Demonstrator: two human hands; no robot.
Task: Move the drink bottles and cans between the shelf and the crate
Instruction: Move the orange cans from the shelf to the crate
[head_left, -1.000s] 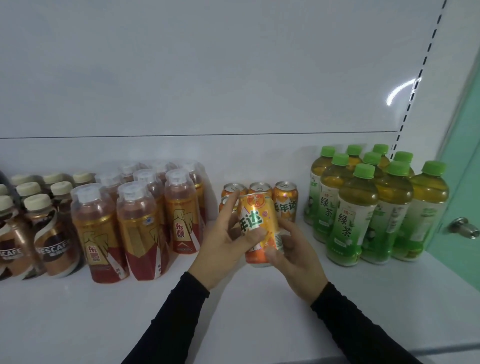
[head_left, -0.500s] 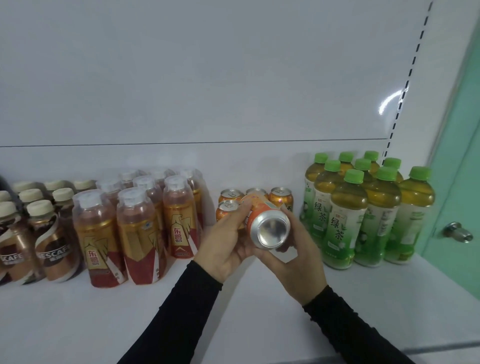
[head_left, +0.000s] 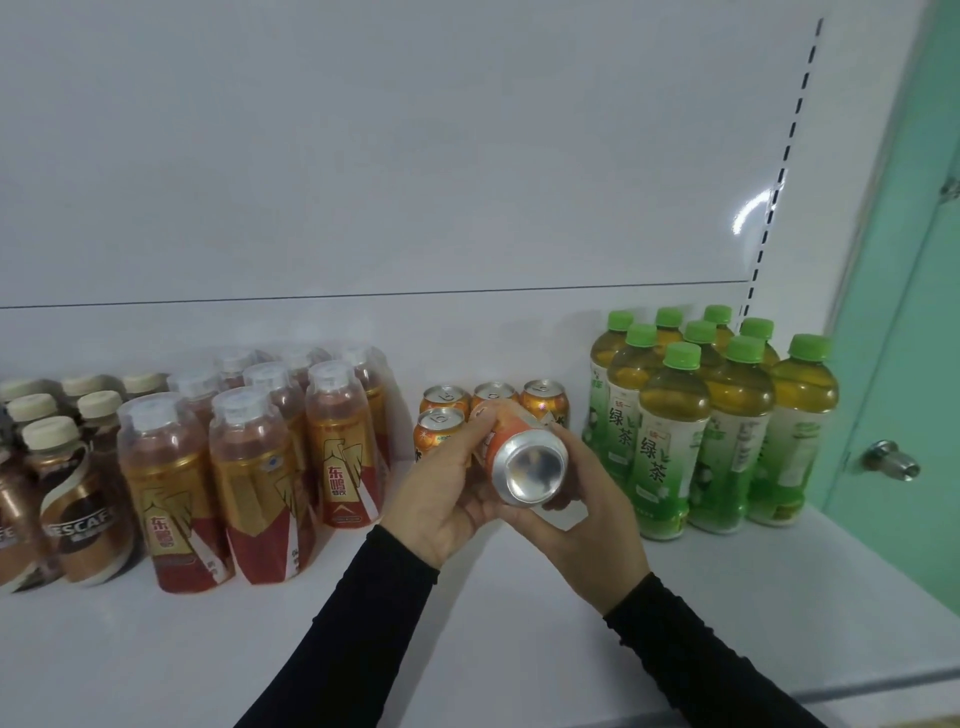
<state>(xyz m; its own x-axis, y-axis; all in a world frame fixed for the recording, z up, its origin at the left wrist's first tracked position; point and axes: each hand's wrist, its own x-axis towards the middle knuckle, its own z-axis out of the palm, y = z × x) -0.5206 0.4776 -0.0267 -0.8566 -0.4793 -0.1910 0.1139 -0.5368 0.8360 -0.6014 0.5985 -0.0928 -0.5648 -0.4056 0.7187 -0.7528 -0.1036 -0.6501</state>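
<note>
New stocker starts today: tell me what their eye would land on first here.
First, the orange can tipped on its side, silver base toward the camera, held by the left hand and right hand above the shelf. Next, the green tea bottles clustered at right, then the red-and-gold bottles at left.

A shop: a white retail shelf with a slotted upright at upper right carries grouped green tea bottles, orange cans and coffee bottles.

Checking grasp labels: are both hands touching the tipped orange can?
Touching. Head view shows left hand and right hand wrapped around the orange can.
</note>
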